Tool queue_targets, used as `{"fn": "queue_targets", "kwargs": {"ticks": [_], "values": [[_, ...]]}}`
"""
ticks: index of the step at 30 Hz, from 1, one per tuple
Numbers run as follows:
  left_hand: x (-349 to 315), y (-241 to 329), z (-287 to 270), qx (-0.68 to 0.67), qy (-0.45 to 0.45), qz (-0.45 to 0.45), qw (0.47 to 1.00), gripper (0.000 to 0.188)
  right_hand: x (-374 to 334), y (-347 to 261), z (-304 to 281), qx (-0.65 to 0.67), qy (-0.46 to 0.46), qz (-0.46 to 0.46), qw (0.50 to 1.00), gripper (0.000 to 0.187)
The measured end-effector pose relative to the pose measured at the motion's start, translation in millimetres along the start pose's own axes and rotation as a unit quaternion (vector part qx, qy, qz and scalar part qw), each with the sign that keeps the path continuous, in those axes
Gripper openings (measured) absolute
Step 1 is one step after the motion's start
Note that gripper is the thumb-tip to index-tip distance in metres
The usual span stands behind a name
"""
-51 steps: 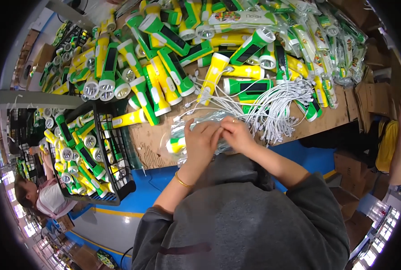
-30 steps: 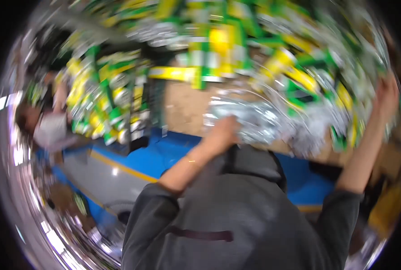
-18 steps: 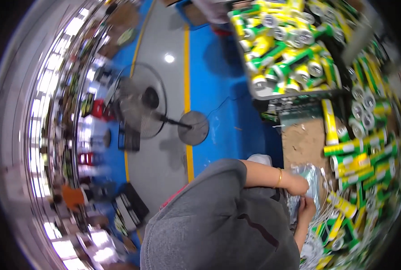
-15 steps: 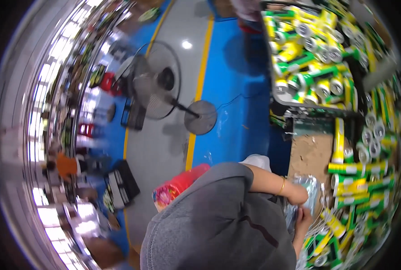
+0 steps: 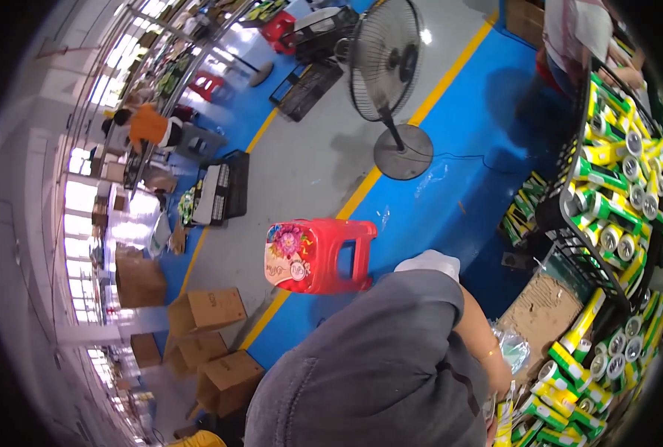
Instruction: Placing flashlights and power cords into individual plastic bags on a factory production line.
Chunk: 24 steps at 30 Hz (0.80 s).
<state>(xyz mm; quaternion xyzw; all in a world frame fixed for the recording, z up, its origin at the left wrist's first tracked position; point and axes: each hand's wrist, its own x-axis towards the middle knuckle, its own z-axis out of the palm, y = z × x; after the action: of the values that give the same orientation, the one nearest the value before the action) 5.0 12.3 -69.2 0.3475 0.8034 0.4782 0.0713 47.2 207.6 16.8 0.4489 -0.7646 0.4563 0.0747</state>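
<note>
My left arm, in a grey short sleeve, reaches toward the lower right with a thin gold bracelet (image 5: 491,353) at the wrist. My left hand (image 5: 499,378) is beside a crumpled clear plastic bag (image 5: 513,350); its fingers are hidden. Only a sliver of skin from my right hand (image 5: 491,426) shows past my sleeve, so its grip is hidden. Close to the hands, a yellow-and-green long package (image 5: 504,425) stands near the heap. Many green-and-yellow packages with round silvery-white ends (image 5: 616,365) lie piled at the right.
A black crate (image 5: 569,201) holds more packages beside a brown cardboard sheet (image 5: 536,309). A red stool (image 5: 320,255) and a standing fan (image 5: 387,67) are to the left. Cardboard boxes (image 5: 227,380) sit at lower left. A co-worker (image 5: 581,37) is at the upper right.
My view has swung, bringing the red stool and cardboard boxes into sight. The bag and both hands now appear lower, and my right hand is mostly hidden behind my sleeve.
</note>
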Motion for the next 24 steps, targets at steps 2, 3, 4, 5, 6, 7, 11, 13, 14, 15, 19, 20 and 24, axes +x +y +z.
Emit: {"fn": "queue_targets", "kwargs": {"ticks": [2, 3, 4, 5, 6, 7, 11, 13, 14, 15, 19, 20, 24], "values": [[23, 12, -1, -0.085, 0.012, 0.072, 0.994, 0.024, 30, -31, -8, -0.062, -0.009, 0.538, 0.84, 0.023], [16, 27, -6, -0.034, 0.075, 0.052, 0.995, 0.025, 40, -32, -4, -0.049, -0.025, 0.525, 0.849, 0.023], [9, 36, -7, 0.017, 0.135, 0.033, 0.99, 0.026, 48, -34, 0, -0.012, -0.028, 0.519, 0.854, 0.024], [18, 33, -4, 0.009, 0.129, 0.045, 0.991, 0.026, 54, -38, -1, 0.005, -0.003, 0.531, 0.847, 0.026], [29, 27, 0, -0.029, 0.116, 0.029, 0.992, 0.025, 57, -40, -2, 0.021, 0.023, 0.544, 0.838, 0.028], [28, 24, -2, -0.055, 0.114, -0.005, 0.992, 0.025, 59, -39, 1, 0.024, 0.022, 0.544, 0.838, 0.028], [27, 18, -7, -0.118, 0.078, -0.139, 0.98, 0.021, 67, -32, 7, 0.047, 0.013, 0.543, 0.839, 0.028], [24, 27, -13, -0.075, 0.099, -0.103, 0.987, 0.021, 62, -35, 6, 0.031, 0.026, 0.539, 0.841, 0.028], [22, 34, -15, -0.033, 0.134, -0.075, 0.988, 0.02, 59, -37, 6, 0.023, 0.033, 0.537, 0.842, 0.028], [24, 35, -12, 0.02, 0.167, -0.088, 0.982, 0.016, 59, -37, 10, 0.016, 0.047, 0.534, 0.844, 0.029], [24, 35, -17, 0.023, 0.149, -0.102, 0.983, 0.011, 55, -31, 17, -0.018, 0.071, 0.524, 0.848, 0.029], [26, 33, -16, 0.023, 0.138, -0.09, 0.986, 0.011, 53, -31, 17, -0.027, 0.076, 0.522, 0.849, 0.029], [35, 28, -20, -0.114, 0.032, -0.098, 0.988, 0.016, 32, -36, 13, -0.184, 0.039, 0.465, 0.865, 0.029]]}}
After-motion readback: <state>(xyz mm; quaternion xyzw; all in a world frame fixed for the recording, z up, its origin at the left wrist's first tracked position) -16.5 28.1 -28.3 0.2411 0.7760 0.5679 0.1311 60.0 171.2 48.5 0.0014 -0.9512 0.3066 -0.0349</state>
